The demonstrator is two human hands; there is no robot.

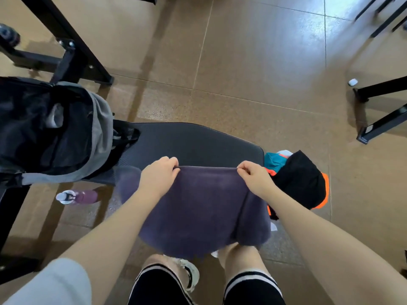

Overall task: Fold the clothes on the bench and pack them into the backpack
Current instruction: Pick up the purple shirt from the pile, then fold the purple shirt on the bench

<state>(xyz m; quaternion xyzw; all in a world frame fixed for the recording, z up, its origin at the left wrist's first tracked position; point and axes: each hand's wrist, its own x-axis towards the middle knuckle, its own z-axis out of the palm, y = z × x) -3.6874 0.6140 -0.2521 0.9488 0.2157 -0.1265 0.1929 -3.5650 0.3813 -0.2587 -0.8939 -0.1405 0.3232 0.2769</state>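
Purple garment (204, 208) over the black bench (193, 142), left hand (160, 175) and right hand (255, 179) fingers pinching its far edge.

- Dark padded bench (193, 139) stretches away beyond the fingertips.
- Purple garment (202, 208) drapes over its near end, top edge at the fingers.
- Grey-and-black backpack (66, 133) sits open left of the fingers.
- Black, orange and teal clothes pile (299, 179) lies just right of them.
- Water bottle (77, 196) lies on the brown floor (264, 62), below the backpack.
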